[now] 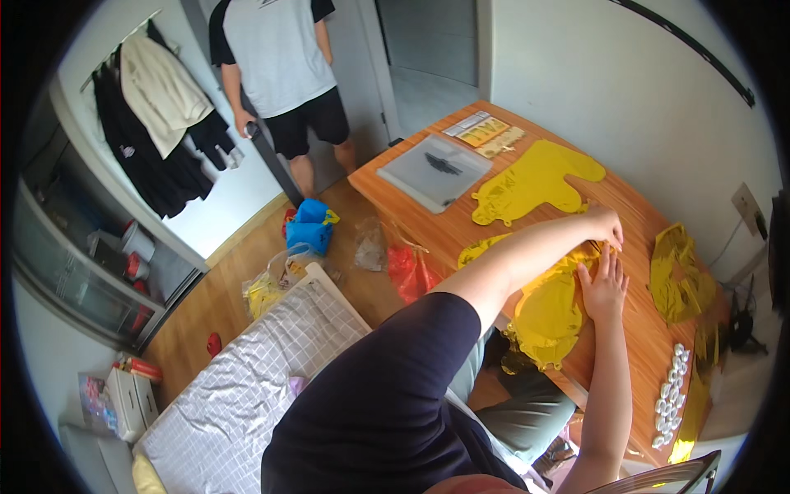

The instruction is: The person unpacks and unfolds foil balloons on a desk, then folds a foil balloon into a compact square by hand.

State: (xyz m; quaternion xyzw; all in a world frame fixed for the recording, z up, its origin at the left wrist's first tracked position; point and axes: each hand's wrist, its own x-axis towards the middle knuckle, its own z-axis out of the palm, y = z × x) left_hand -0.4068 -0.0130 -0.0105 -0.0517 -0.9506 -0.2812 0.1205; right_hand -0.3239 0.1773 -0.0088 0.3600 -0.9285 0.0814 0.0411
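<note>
A crumpled gold foil balloon [550,317], uninflated, lies over the near edge of the wooden table [642,329], its lower end hanging past the edge. My left hand [605,225] reaches across from the left with its fingers closed at the balloon's far end; the exact grip is partly hidden. Just below it, my right hand [605,292] lies with fingers stretched out and thumb apart, beside the balloon, fingertips close to the left hand. Farther up the table a flat gold foil balloon [539,183] is spread out.
A clear plastic sleeve [434,173] and a printed packet [481,132] lie at the far end. More gold foil [681,276] and several small white rolls [671,395] sit along the right side. A person [284,66] stands beyond the table. A bed [247,395] stands left.
</note>
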